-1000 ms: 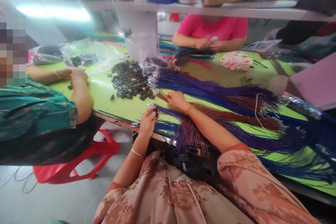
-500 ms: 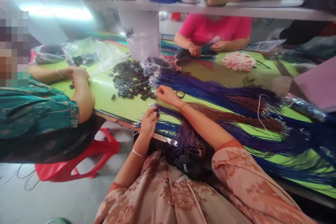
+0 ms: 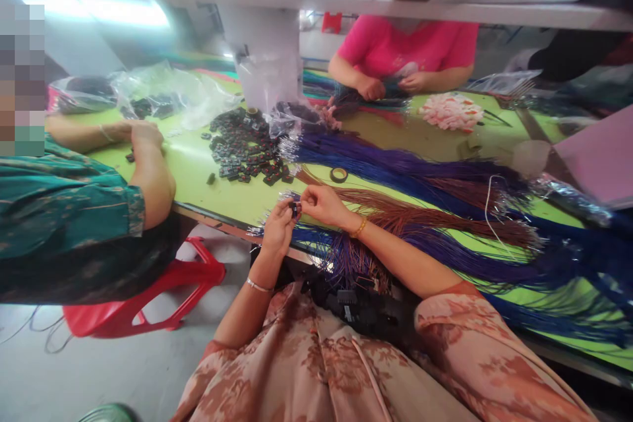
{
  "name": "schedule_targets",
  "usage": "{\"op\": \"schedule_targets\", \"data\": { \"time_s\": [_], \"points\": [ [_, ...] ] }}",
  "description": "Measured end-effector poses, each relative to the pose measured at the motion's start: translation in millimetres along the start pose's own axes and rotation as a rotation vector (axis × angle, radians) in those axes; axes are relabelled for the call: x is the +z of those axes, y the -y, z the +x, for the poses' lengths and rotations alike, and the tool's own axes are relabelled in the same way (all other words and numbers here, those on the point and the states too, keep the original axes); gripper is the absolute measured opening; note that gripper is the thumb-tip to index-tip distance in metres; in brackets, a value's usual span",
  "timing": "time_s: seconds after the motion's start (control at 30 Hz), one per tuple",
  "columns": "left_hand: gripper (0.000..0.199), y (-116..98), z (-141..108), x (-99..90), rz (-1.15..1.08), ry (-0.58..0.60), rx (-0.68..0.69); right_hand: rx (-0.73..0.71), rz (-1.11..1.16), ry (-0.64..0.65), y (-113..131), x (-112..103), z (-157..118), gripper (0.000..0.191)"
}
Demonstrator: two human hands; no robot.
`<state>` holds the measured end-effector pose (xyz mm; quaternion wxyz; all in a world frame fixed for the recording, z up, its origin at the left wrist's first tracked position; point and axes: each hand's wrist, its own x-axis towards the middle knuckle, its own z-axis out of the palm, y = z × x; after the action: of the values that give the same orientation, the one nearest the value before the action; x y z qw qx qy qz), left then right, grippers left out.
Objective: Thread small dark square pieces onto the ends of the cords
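Note:
A small black connector housing (image 3: 295, 209) is pinched in the fingertips of my left hand (image 3: 279, 227), above the table's front edge. My right hand (image 3: 324, 206) meets it from the right, thumb and finger closed at the housing on what looks like a thin wire, mostly hidden by the fingers. Brown wires (image 3: 376, 201) fan out behind my right wrist. Beneath my hands, blue and purple wires (image 3: 346, 254) droop over the edge toward my lap. A heap of black connector housings (image 3: 247, 148) lies beyond my left hand.
A tape roll (image 3: 339, 175) lies past my right hand, near a long blue-purple wire bundle (image 3: 395, 158). One co-worker in a green sleeve (image 3: 99, 191) sits left by a red stool (image 3: 198, 270); another in a pink shirt (image 3: 405, 46) works opposite. A shelf (image 3: 445, 10) spans overhead.
My right hand has come down from the silvery wire ends by the housing heap to the black connector housing. My left hand still holds that housing in nearly the same place.

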<state>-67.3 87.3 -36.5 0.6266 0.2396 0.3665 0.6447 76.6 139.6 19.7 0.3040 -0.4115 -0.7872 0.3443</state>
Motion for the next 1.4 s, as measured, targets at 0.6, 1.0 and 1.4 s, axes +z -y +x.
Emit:
{"op": "schedule_targets", "data": {
  "time_s": [0.6, 1.0, 1.4],
  "points": [
    [0.026, 1.9, 0.6, -1.7, -0.003, -0.027, 0.001, 0.052, -0.083, -0.069, 1.3, 6.9, -10.1, 0.014],
    [0.037, 5.8, -4.7, 1.5, 0.129, -0.043, 0.064, 0.06, 0.02, -0.006, -11.0, 8.5, -8.9, 0.013],
    [0.03, -1.7, -16.7, 13.7, 0.408, -0.061, 0.221, 0.014, 0.007, 0.068, -13.9, -2.6, -4.7, 0.018]
  ]
}}
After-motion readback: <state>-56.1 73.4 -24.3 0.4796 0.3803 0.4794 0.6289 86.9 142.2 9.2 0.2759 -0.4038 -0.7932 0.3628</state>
